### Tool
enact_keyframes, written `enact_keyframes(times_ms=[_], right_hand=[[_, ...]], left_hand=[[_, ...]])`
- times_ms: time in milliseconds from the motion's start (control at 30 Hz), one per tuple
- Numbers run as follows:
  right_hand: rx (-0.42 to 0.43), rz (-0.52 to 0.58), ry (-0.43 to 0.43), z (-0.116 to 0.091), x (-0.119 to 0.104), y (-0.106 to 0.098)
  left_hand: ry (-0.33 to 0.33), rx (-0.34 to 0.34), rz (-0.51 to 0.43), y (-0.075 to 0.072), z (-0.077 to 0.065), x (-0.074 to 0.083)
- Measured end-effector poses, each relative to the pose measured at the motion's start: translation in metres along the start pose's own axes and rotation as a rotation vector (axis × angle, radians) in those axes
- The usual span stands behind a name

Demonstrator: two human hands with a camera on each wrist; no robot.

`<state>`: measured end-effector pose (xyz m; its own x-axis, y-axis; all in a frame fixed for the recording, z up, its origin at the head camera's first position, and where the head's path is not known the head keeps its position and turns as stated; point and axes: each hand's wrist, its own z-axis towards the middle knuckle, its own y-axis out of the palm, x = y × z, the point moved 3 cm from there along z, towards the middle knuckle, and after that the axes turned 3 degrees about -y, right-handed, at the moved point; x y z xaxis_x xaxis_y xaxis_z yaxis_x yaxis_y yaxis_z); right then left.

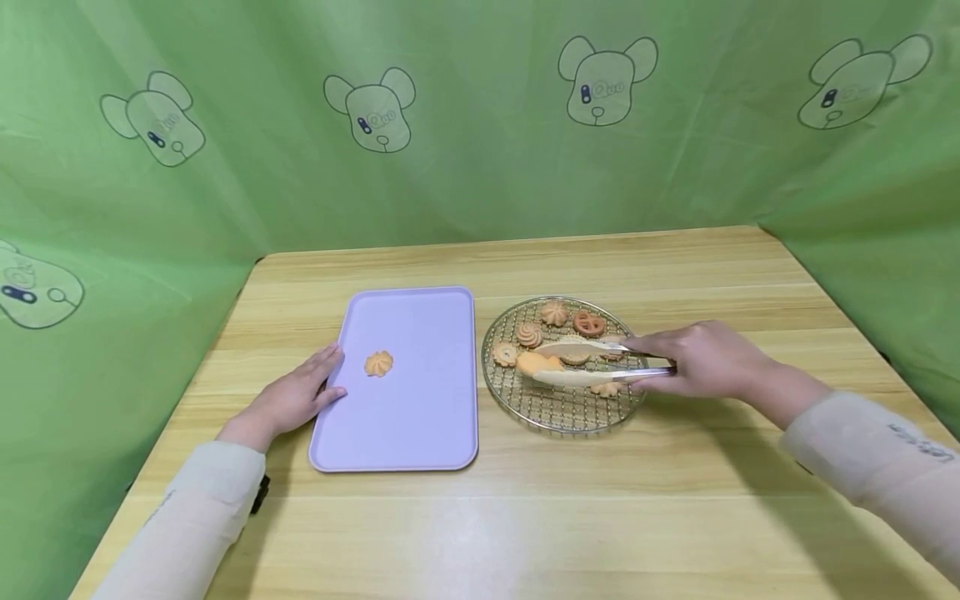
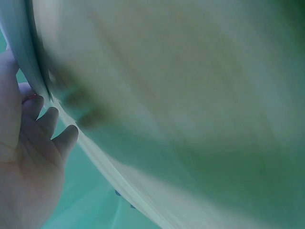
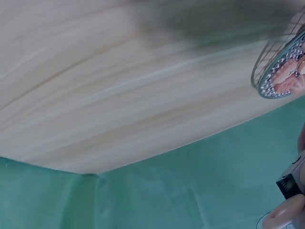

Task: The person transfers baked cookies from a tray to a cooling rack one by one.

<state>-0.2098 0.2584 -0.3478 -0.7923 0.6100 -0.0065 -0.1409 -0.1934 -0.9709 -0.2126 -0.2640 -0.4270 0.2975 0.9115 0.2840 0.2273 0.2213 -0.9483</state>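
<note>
My right hand (image 1: 708, 358) grips a pair of tongs (image 1: 573, 377) with metal handles and pale tips, held over the round wire rack (image 1: 551, 417). Between the tips of the tongs is a smooth orange-yellow cookie (image 1: 534, 364). Several other cookies lie on the rack, among them a swirled one (image 1: 528, 334), a pretzel-shaped one (image 1: 588, 324) and a ring-shaped one (image 1: 505, 354). My left hand (image 1: 296, 396) rests at the left edge of the lilac tray (image 1: 420, 433), fingertips and thumb touching the rim. A scalloped cookie (image 1: 378, 363) lies on that tray.
Tray and rack stand side by side on a light wooden table (image 1: 562, 517), a narrow gap between them. A green curtain (image 1: 480, 183) with printed animal heads surrounds the back and sides. In the right wrist view, the rack (image 3: 274, 86) shows only at the right edge.
</note>
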Motion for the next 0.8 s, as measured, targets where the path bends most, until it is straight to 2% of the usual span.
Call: enact_keyframes(times_ms=[433,800], right_hand=[[0.023,0.003,-0.107,-0.009,0.007,-0.006],[-0.057,0.011,-0.05,-0.015,0.01,-0.008]], left_hand=[[-0.005,-0.003,0.003,0.002,0.0,-0.002],[0.0,0.004,0.007,0.002,0.0,-0.003]])
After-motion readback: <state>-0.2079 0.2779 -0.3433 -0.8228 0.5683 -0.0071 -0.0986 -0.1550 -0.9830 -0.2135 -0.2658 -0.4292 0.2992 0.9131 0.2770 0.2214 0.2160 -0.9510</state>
